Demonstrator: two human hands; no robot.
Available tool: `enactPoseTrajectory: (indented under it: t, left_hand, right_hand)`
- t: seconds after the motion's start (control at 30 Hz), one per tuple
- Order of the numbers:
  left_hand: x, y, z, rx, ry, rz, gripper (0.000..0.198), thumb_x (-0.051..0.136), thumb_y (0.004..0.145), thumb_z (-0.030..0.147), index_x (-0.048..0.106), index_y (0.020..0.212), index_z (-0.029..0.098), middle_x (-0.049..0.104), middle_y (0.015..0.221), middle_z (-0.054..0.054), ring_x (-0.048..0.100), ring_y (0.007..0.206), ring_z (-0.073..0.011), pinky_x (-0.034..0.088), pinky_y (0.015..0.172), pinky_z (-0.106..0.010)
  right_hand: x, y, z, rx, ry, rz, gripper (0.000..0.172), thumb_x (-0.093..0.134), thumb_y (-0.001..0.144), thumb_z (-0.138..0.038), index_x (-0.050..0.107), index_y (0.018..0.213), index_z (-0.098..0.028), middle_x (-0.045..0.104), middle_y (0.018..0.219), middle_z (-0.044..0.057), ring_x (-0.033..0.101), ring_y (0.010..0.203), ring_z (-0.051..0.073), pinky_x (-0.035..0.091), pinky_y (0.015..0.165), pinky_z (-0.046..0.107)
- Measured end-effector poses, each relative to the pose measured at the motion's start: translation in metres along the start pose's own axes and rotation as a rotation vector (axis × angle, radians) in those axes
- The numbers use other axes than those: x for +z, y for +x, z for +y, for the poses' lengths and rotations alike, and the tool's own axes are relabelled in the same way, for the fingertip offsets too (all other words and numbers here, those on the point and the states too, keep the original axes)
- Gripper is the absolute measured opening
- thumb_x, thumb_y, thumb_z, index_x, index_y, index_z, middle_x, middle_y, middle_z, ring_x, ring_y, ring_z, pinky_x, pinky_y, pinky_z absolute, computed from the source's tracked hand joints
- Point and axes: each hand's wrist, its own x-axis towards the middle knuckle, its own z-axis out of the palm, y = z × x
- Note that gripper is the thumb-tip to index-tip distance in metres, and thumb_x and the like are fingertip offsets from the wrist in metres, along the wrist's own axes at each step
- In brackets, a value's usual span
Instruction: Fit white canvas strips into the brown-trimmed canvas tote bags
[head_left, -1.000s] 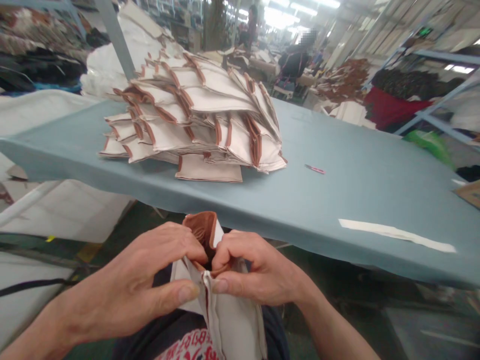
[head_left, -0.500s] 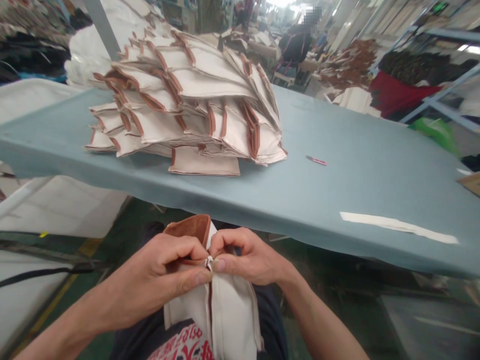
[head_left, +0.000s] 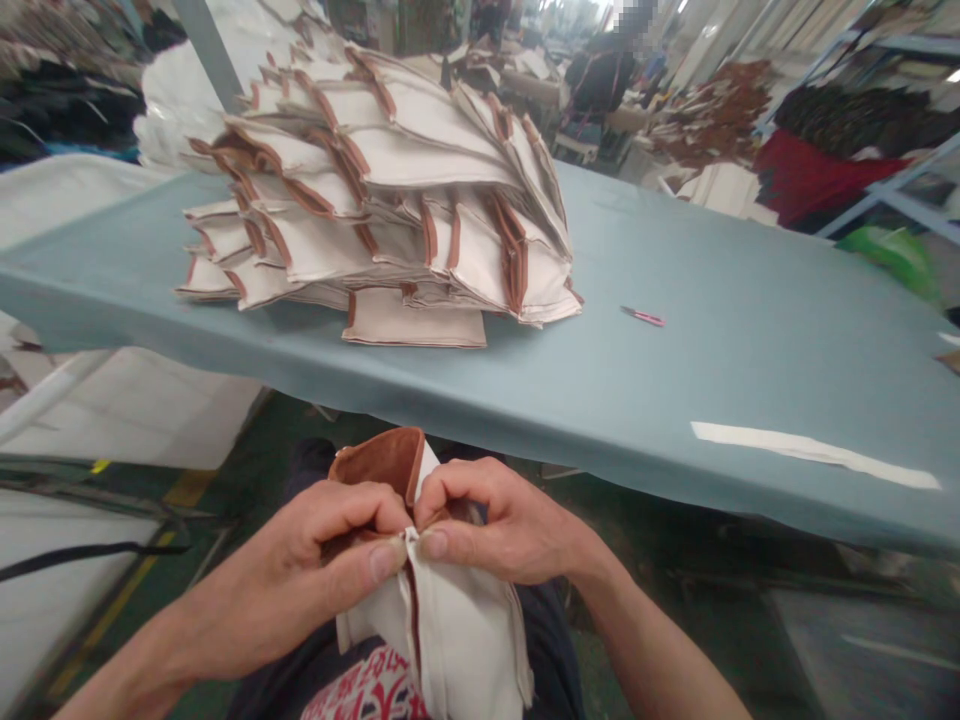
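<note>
A cream fabric pouch (head_left: 472, 630) with brown lining and a brown-edged seam rests over my lap, in front of the table edge. My left hand (head_left: 337, 545) pinches the top of its seam between thumb and forefinger. Right beside it, my right hand (head_left: 487, 515) pinches the other side of the same seam, thumb on the cream cloth. The fingertips nearly meet there, hiding most of the seam's upper end. Behind the hands, the pouch's brown inside (head_left: 382, 465) stands open.
On the blue-covered table (head_left: 660, 390) lies a large pile of similar cream pouches (head_left: 427, 160) with brown edging. Small pink-handled thread snips (head_left: 643, 316) and a white cloth strip (head_left: 814, 452) lie to the right. A person (head_left: 600, 75) sits in the background.
The pinching fingers and the seam's top have shifted slightly left and down. Both hands keep their grip on the pouch. The view has turned a little.
</note>
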Motion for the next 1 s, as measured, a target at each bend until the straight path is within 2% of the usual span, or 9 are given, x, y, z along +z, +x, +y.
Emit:
enactPoseTrajectory:
  t: [0.23, 0.37, 0.5, 0.7, 0.83, 0.9, 1.0]
  left_hand:
    - [0.002, -0.004, -0.002, 0.116, 0.023, 0.069, 0.032, 0.055, 0.102, 0.034, 0.062, 0.073, 0.02, 0.048, 0.066, 0.007, 0.046, 0.059, -0.0108, 0.038, 0.052, -0.016]
    - [0.004, -0.009, -0.005, 0.167, 0.098, 0.149, 0.033, 0.056, 0.102, 0.03, 0.062, 0.071, 0.02, 0.048, 0.063, 0.008, 0.046, 0.057, -0.0099, 0.037, 0.052, -0.017]
    - [0.005, -0.013, -0.006, 0.204, 0.156, 0.157, 0.032, 0.053, 0.102, 0.027, 0.061, 0.072, 0.021, 0.048, 0.063, 0.009, 0.045, 0.055, -0.0098, 0.035, 0.051, -0.019]
    - [0.009, -0.011, -0.006, 0.255, 0.224, 0.222, 0.031, 0.047, 0.098, 0.022, 0.05, 0.067, 0.022, 0.036, 0.06, 0.009, 0.04, 0.052, -0.0097, 0.029, 0.05, -0.022]
    - [0.011, -0.011, -0.012, 0.297, 0.223, 0.253, 0.034, 0.045, 0.1, 0.022, 0.045, 0.066, 0.022, 0.031, 0.059, 0.01, 0.033, 0.049, -0.0087, 0.026, 0.048, -0.023]
    - [0.01, -0.013, -0.013, 0.289, 0.235, 0.25, 0.034, 0.045, 0.1, 0.021, 0.047, 0.066, 0.022, 0.033, 0.059, 0.01, 0.034, 0.048, -0.0085, 0.027, 0.048, -0.022]
    - [0.004, -0.015, -0.008, 0.252, 0.294, 0.228, 0.032, 0.048, 0.098, 0.019, 0.057, 0.068, 0.021, 0.042, 0.058, 0.009, 0.041, 0.049, -0.0087, 0.031, 0.049, -0.021]
  right_hand:
    - [0.007, 0.001, 0.002, 0.035, 0.025, 0.008, 0.042, 0.084, 0.094, -0.053, 0.065, 0.083, -0.017, 0.052, 0.072, -0.007, 0.04, 0.061, 0.008, 0.037, 0.058, 0.02]
    - [0.011, 0.002, -0.004, 0.02, -0.046, 0.052, 0.043, 0.083, 0.094, -0.054, 0.065, 0.082, -0.018, 0.055, 0.072, -0.007, 0.041, 0.061, 0.008, 0.038, 0.059, 0.02]
    - [0.015, 0.003, -0.01, 0.012, -0.119, 0.058, 0.043, 0.08, 0.095, -0.055, 0.064, 0.08, -0.018, 0.055, 0.071, -0.006, 0.042, 0.061, 0.009, 0.037, 0.059, 0.021]
    - [0.022, 0.005, -0.013, -0.011, -0.203, 0.074, 0.045, 0.074, 0.099, -0.058, 0.06, 0.079, -0.019, 0.056, 0.071, -0.006, 0.044, 0.062, 0.009, 0.039, 0.062, 0.023]
    - [0.024, 0.007, -0.013, -0.018, -0.195, 0.061, 0.044, 0.074, 0.099, -0.057, 0.059, 0.079, -0.02, 0.055, 0.072, -0.006, 0.045, 0.062, 0.009, 0.037, 0.061, 0.022]
    - [0.024, 0.008, -0.012, -0.006, -0.189, 0.057, 0.044, 0.074, 0.099, -0.056, 0.059, 0.08, -0.019, 0.054, 0.071, -0.006, 0.044, 0.062, 0.009, 0.037, 0.06, 0.022]
    - [0.023, 0.007, -0.012, 0.014, -0.219, 0.052, 0.043, 0.072, 0.1, -0.055, 0.06, 0.08, -0.019, 0.055, 0.072, -0.006, 0.044, 0.062, 0.01, 0.038, 0.061, 0.022]
